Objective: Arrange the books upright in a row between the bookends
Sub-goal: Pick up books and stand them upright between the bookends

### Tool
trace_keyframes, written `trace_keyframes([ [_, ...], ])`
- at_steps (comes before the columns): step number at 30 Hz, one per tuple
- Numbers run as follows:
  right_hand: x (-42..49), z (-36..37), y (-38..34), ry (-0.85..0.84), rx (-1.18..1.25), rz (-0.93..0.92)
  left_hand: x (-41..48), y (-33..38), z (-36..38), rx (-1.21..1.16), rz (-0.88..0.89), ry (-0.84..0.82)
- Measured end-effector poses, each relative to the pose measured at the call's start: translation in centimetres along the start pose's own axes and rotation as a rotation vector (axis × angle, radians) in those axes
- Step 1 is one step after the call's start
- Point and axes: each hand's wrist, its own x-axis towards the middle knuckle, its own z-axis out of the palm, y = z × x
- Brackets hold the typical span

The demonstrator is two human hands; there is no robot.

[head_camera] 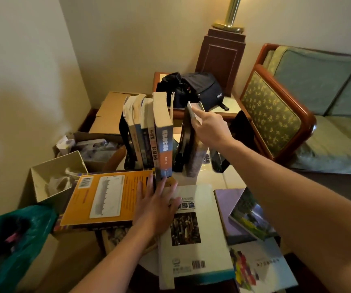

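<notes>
1. The right hand [209, 125] pinches the top of a thin book [194, 157], which stands vertical just right of the row of standing books [149, 132], with a gap between them.
2. The left hand [155, 206], fingers straight, lies flat at the row's foot.
3. The gap probably closes by a leftward move.

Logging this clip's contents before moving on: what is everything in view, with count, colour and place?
upright books: about five, mixed spines, row mid-table
held book: one, grey, upright, right of the row
left bookend: one, black, left end of row
flat books: about five, orange, white, purple, front of table
bag: one, black, side table behind
cardboard boxes: at least two, brown, left
sofa: one, green, right
left hand: one, flat on the flat books
right hand: one, grips held book's top
</notes>
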Motion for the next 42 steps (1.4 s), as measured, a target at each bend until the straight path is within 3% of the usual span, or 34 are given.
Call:
trace_keyframes([
  [4,0.0,0.0,-0.7,-0.069,0.082,0.031,0.0,-0.3,0.1,-0.001,0.013,-0.001],
  [16,-2.4,-0.3,0.2,-0.011,0.231,0.17,0.0,-0.2,0.2,0.022,-0.001,0.014],
  [24,-6.6,1.7,1.5,0.093,0.259,0.052,0.0,-0.3,0.3,0.014,0.006,0.02],
  [30,-12.5,5.1,2.2,0.185,0.132,-0.059,-0.4,-0.4,0.3,-0.038,0.005,0.05],
  [36,-18.1,9.9,2.4,-0.048,0.07,-0.051,-2.0,-1.8,-0.8,-0.365,0.001,0.15],
  [42,-19.8,12.6,1.3,-0.343,-0.122,-0.082,-5.0,-8.8,-2.2,-0.202,-0.154,0.174],
])
